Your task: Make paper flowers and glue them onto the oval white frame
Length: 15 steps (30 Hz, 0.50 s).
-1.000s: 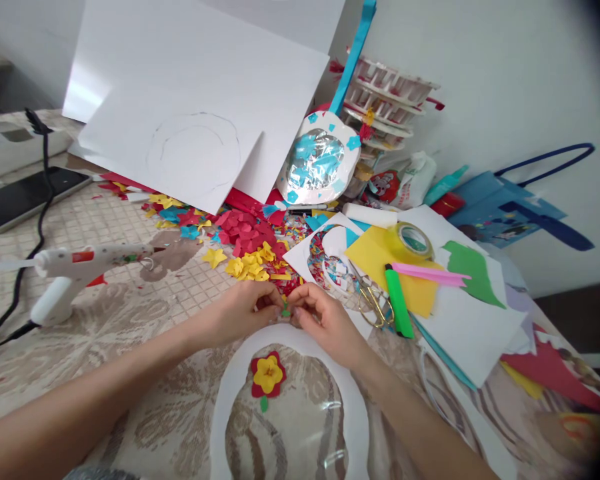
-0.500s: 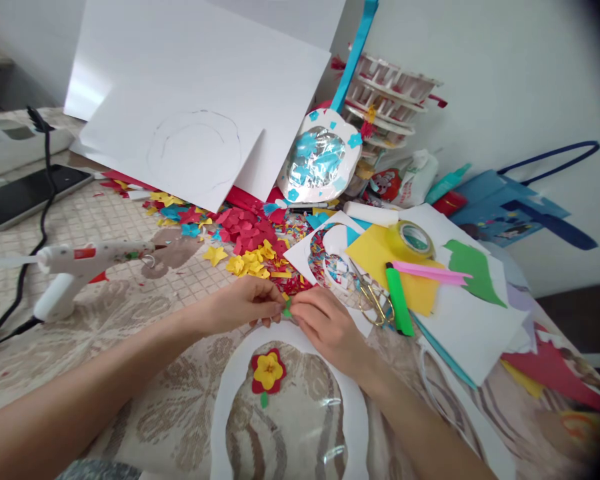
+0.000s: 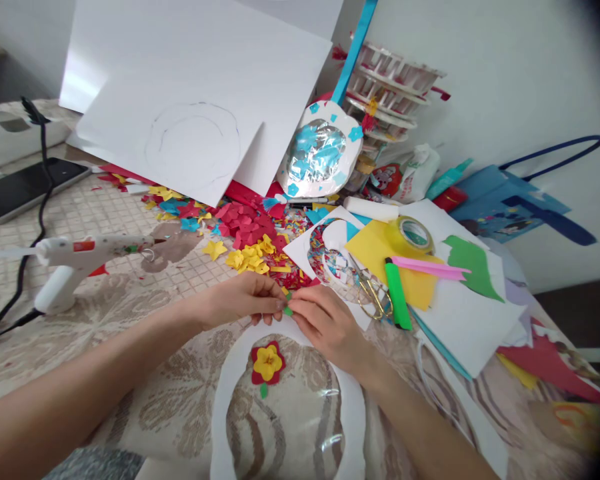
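Both hands meet just above the top of a white paper ring with a clear film window. Between their fingertips is a small green paper piece, pinched from both sides. My left hand is closed with thumb and forefinger on its left side. From the right, my right hand closes its fingertips on the same piece. On the clear film lies a red flower with a yellow flower layered on it. A small green paper leaf sits just below that flower.
A white glue gun with its cord rests at left, near a phone. Red paper flowers and yellow ones are heaped ahead. Gold scissors, a green marker and tape lie to the right.
The view has shifted slightly. Both hands stay together over the ring's top, and the green piece between the fingertips shows a little differently; the layered flower remains on the film.
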Each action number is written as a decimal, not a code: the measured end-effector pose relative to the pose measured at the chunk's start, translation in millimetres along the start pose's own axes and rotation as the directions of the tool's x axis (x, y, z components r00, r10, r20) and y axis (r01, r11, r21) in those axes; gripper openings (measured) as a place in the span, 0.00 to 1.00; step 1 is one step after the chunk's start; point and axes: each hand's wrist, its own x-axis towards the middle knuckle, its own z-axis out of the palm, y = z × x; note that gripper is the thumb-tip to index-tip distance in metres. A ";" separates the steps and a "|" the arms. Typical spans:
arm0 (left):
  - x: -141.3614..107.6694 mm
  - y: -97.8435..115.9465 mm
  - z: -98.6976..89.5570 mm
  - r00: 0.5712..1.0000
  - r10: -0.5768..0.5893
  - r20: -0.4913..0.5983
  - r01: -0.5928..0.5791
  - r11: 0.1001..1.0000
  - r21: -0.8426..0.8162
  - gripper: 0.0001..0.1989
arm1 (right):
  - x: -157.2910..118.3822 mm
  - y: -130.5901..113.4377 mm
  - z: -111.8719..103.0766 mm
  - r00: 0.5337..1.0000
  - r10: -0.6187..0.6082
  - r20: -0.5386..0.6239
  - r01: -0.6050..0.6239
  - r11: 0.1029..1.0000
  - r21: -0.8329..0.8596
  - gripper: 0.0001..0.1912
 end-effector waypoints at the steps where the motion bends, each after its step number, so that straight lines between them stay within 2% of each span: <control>1: 0.2 0.0 0.3 1.000 -0.003 0.005 0.003 1.000 -0.004 0.10 | 0.7 -0.5 0.1 1.000 -0.018 -0.011 0.018 1.000 -0.016 0.11; 5: 0.9 -0.8 0.7 1.000 -0.005 0.014 0.005 1.000 -0.006 0.10 | 0.9 -1.1 0.9 0.999 -0.039 -0.035 0.039 0.999 -0.025 0.11; 9: 0.8 0.8 -2.7 0.999 0.009 -0.031 -0.009 1.000 0.020 0.10 | -2.7 1.5 2.8 0.998 0.056 -0.025 -0.055 0.998 0.041 0.12; 12: -0.6 3.3 -8.2 0.980 0.079 -0.180 -0.040 0.977 0.211 0.10 | -4.7 5.4 3.6 0.985 0.172 0.005 -0.172 0.983 0.070 0.11; 15: -3.0 4.6 -13.3 0.941 0.177 -0.289 -0.012 0.869 0.494 0.08 | -2.9 9.5 4.3 0.973 0.228 0.045 -0.231 0.970 0.075 0.10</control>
